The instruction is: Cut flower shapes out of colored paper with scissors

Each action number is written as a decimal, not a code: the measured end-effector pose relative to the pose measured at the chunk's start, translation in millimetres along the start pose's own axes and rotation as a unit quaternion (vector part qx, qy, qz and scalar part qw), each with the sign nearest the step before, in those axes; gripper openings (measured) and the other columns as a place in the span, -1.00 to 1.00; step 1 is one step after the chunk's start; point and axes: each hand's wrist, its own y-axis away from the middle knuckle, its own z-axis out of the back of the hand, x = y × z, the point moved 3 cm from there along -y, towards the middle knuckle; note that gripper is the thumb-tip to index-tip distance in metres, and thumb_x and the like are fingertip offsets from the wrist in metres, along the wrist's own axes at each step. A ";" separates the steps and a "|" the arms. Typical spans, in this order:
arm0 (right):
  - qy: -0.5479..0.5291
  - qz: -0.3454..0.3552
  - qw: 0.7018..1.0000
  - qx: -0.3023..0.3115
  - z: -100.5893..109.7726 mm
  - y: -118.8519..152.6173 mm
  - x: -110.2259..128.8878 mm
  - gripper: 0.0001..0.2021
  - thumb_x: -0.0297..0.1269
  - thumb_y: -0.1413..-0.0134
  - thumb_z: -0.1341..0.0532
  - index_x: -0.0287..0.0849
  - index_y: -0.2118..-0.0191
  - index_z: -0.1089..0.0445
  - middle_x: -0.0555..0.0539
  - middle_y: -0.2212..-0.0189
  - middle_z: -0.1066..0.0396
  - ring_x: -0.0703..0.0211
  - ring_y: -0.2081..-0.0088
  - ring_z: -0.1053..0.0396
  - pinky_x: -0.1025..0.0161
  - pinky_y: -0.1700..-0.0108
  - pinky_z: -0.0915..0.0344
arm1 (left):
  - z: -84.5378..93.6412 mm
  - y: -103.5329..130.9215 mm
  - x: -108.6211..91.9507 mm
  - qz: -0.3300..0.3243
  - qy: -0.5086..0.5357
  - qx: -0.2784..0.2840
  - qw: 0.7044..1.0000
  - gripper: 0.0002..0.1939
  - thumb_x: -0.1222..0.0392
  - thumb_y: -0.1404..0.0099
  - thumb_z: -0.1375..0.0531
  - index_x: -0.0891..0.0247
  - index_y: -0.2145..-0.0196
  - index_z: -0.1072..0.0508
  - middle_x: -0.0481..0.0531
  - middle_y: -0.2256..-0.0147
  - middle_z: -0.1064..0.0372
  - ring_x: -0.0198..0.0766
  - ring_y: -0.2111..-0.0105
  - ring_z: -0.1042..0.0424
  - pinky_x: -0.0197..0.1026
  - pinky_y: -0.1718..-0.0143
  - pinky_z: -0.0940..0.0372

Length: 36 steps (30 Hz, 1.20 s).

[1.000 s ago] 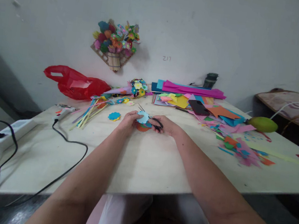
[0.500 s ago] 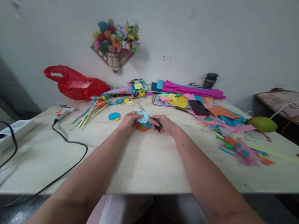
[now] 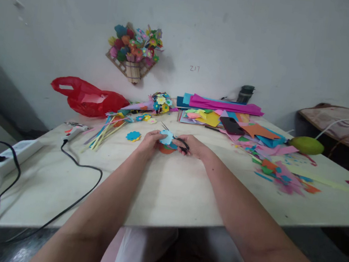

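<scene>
Near the middle of the table, my left hand [image 3: 151, 140] pinches the left edge of a light blue flower-shaped paper [image 3: 166, 137]. My right hand [image 3: 191, 145] is closed round the black handles of a pair of scissors [image 3: 184, 144], whose blades point up and left behind the paper. An orange paper piece [image 3: 166, 150] lies just below the held paper, with blue paper partly over it. To the left, a blue scalloped paper shape [image 3: 133, 136] rests on the table over something yellow.
Paper strips [image 3: 103, 133] and a red bag [image 3: 92, 100] lie left. A corded white tool [image 3: 75, 132] is near a power strip [image 3: 22, 151]. Right are a phone [image 3: 232, 125], coloured scraps [image 3: 284, 175] and a green fruit [image 3: 307, 145]. A bottle [image 3: 246, 94] stands behind.
The light blue paper has shifted very slightly left between my hands. Both hands keep nearly the same place and hold.
</scene>
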 end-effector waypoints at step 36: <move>0.005 -0.013 1.000 -0.015 3.2 4.5 4.6 -0.74 -0.13 0.09 -0.26 -0.26 0.47 -0.31 0.06 0.72 -0.25 0.45 0.76 -0.13 0.47 0.78 0.16 | 6.6 -0.3 -2.7 -0.008 -0.078 0.007 0.997 -0.79 0.25 0.17 -0.31 0.33 0.60 -0.33 -0.05 0.61 -0.31 -0.38 0.60 -0.30 -0.32 0.51 -0.23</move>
